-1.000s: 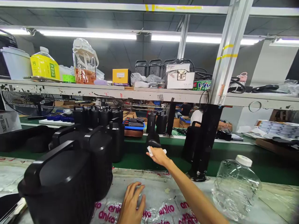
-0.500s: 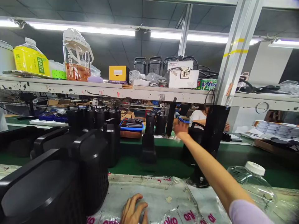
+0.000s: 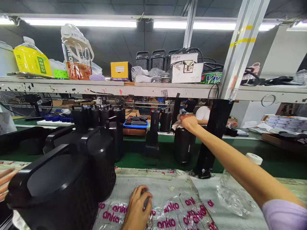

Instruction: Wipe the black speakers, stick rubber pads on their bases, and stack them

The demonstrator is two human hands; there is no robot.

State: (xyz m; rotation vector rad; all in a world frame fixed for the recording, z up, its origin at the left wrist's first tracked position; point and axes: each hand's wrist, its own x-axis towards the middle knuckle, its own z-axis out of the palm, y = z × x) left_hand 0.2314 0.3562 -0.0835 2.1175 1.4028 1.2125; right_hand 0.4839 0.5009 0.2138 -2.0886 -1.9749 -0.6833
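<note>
2 hands (image 3: 189, 123), 1 clear bottle (image 3: 236, 188), perhaps 10 black units (image 3: 184, 145).

Speakers (image 3: 72, 172) stand left on the bench; plastic bags (image 3: 168, 207) lie right of them, clear bottle (image 3: 236, 188) further right. Conveyor (image 3: 263, 159) runs behind, shelf (image 3: 120, 89) above.

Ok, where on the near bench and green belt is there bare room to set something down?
Bare green belt shows between the black unit and the black speakers at left. Printed plastic sheet lies free between the left hand and the clear jug. The left side is crowded; the right hand rests atop the black cylinder.
</note>
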